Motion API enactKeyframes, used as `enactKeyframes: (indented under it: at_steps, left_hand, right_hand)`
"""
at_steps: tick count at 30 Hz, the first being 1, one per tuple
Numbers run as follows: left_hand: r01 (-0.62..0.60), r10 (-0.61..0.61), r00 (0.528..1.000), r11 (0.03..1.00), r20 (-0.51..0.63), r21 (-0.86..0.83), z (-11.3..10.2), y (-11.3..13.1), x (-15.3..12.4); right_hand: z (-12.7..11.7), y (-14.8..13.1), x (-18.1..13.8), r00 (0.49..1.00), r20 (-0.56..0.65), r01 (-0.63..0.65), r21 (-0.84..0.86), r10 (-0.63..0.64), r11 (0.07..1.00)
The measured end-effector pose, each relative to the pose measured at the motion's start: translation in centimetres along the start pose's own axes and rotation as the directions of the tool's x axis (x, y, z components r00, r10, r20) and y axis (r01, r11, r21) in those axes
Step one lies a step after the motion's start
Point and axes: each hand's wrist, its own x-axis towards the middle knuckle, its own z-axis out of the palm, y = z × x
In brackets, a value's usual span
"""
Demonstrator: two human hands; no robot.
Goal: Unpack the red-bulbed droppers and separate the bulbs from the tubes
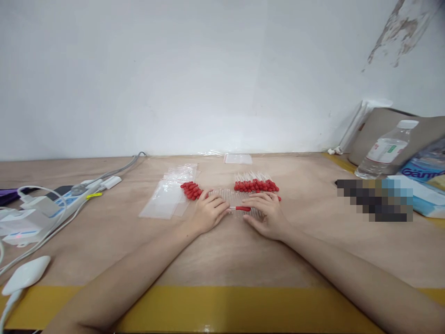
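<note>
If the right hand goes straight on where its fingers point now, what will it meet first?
For the right hand, most likely the red-tipped stick lying between both hands, then the left hand. Depth is unclear; it may already touch the stick.

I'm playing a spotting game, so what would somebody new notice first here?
Probably the red tips, in two clusters near the middle of the table. Nearer are the left hand and right hand, with one red-ended stick between them. A clear bottle stands at the right.

The blue package [422,172] reads roughly "Oarm"; the bottle label [386,150] is illegible.
</note>
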Motion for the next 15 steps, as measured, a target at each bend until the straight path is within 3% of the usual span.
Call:
enactKeyframes:
  at_steps: [6,9,15]
  left_hand:
    - [-0.076,0.081,0.995,0.994,-0.061,0.076,0.2,0.4,0.0]
    - [-0.083,0.092,0.991,0.992,-0.095,0.099,0.3,0.8,0.2]
    - [-0.114,0.118,0.992,0.99,-0.043,0.083,0.7,1.2,0.4]
  right_hand:
    - [1.2,-0.3,0.4,0.993,-0.004,0.112,-0.191,-0.115,0.975]
    - [1.8,0.0,0.3,0.986,-0.023,0.157,-0.218,-0.166,0.963]
    - [1.7,0.1,0.4,0.974,-0.01,0.22,-0.219,-0.228,0.951]
